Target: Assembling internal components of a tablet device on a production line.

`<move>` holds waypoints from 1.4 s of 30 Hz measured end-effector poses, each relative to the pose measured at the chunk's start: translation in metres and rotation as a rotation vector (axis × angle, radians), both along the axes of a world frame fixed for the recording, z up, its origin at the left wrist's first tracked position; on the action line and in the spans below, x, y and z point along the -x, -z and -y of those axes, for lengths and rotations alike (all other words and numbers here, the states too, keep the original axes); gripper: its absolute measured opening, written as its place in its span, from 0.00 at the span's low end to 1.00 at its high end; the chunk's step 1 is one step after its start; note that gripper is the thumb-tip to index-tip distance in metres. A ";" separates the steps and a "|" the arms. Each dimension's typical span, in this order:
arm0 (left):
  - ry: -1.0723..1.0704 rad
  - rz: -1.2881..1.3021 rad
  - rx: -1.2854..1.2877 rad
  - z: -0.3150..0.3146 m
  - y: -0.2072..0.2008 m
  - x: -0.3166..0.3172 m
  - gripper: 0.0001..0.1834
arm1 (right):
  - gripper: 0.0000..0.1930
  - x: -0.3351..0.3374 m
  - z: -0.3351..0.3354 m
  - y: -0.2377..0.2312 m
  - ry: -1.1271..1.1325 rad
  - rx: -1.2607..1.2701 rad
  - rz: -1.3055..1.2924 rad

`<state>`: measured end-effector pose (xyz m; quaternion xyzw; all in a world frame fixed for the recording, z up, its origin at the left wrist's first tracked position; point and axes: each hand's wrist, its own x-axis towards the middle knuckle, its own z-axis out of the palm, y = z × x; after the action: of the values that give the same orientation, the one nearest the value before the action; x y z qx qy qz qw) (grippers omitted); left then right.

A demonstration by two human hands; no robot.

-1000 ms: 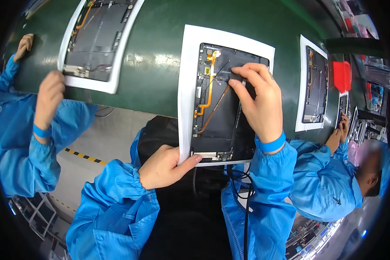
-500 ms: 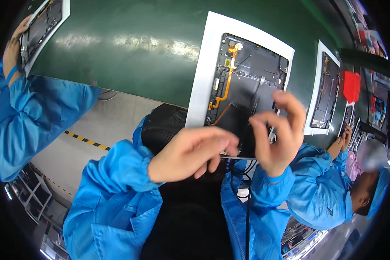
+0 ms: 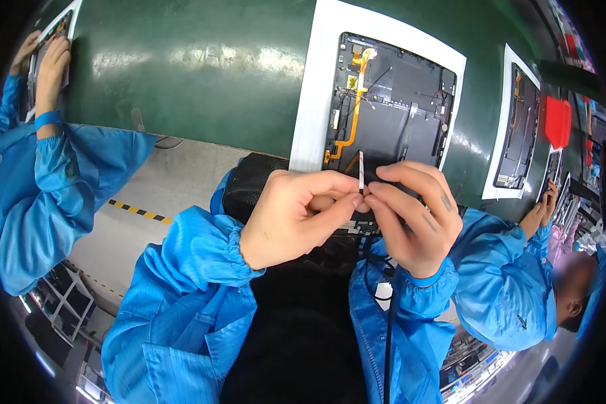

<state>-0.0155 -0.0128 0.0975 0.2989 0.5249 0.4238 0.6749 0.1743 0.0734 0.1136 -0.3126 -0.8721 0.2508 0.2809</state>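
A narrow white strip [image 3: 361,171] with faint reddish marks stands up between my fingertips. My left hand [image 3: 296,214] is closed, pinching the lower end of the strip between thumb and forefinger. From the other side my right hand [image 3: 416,212] is closed in a pinch on that same end. Both hands are over the near part of an opened black device housing [image 3: 390,128], partly hiding it. An orange flex cable [image 3: 352,128] runs along the housing's left side, with thin dark wires near it. Under the housing lies a white sheet [image 3: 311,101].
The green table [image 3: 202,87] carries another housing [image 3: 518,128] on white backing at the right, near a red object [image 3: 557,122]. Co-workers in blue sit at both sides; the left one's hand [image 3: 52,71] touches a device. Black cables [image 3: 389,323] hang beside my right sleeve.
My hands, apart before, have come together, and the white strip now shows between them. In the picture, the housing appears slightly higher. The left co-worker's second hand has come onto their device.
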 end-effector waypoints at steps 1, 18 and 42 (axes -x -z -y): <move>-0.010 -0.070 -0.072 0.001 0.002 -0.001 0.08 | 0.17 0.001 -0.001 0.001 -0.017 -0.025 0.016; -0.038 -0.575 -0.499 -0.008 0.015 -0.006 0.10 | 0.07 0.007 -0.021 -0.001 0.054 0.212 0.056; 0.331 -0.465 -0.403 -0.041 -0.036 0.016 0.06 | 0.18 -0.009 -0.018 -0.003 -0.069 0.015 -0.044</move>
<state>-0.0313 0.0284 0.1334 0.5958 0.5149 0.3245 0.5241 0.1837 0.0910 0.1161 -0.2787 -0.8740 0.2737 0.2890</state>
